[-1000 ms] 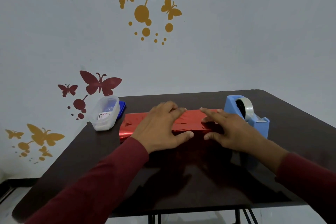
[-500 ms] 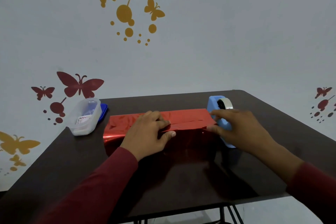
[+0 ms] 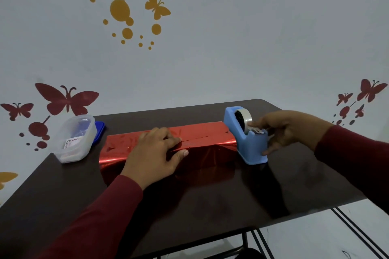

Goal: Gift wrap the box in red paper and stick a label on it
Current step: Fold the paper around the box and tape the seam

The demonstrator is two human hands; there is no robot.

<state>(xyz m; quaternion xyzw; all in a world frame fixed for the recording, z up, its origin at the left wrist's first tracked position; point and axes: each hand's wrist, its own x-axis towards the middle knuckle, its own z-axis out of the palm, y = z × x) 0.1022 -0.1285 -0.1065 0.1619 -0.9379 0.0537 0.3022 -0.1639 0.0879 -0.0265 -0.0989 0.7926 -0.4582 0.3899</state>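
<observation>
1. Box (image 3: pixel 168 143), wrapped in shiny red paper (image 3: pixel 200 132), lies lengthwise across the middle of the dark tabletop (image 3: pixel 210 195). The paper edges meet in a seam along its top face.
2. Left hand (image 3: pixel 156 153) lies palm-down on the box top, left of centre. Grip: fingers extended and flat, pressing the paper at the seam; thumb stretched along the near top edge. Nothing pinched.
3. Blue tape dispenser (image 3: pixel 250 147) stands upright on the tabletop, touching or just beside the box's right end; cannot tell which. A roll of clear tape (image 3: pixel 245 119) sits in its cradle.
4. Right hand (image 3: pixel 288 128) is at the dispenser's right side. Grip: fingers curled toward the dispenser, fingertips at the roll and cutter area, thumb low against the near right corner of the base. Whether the tape end is pinched between fingertips is not resolvable.
5. Both forearms are in dark red sleeves (image 3: pixel 105 216).
6. Clear plastic container (image 3: pixel 74 139) sits at the far-left part of the tabletop, well apart from the box's left end, with small white items inside, too blurred to identify. A blue lid (image 3: pixel 99 132) lies just behind and partly under it.
7. Pale wall (image 3: pixel 231 48) behind the tabletop carries butterfly decals (image 3: pixel 67 99) in red and yellow.
</observation>
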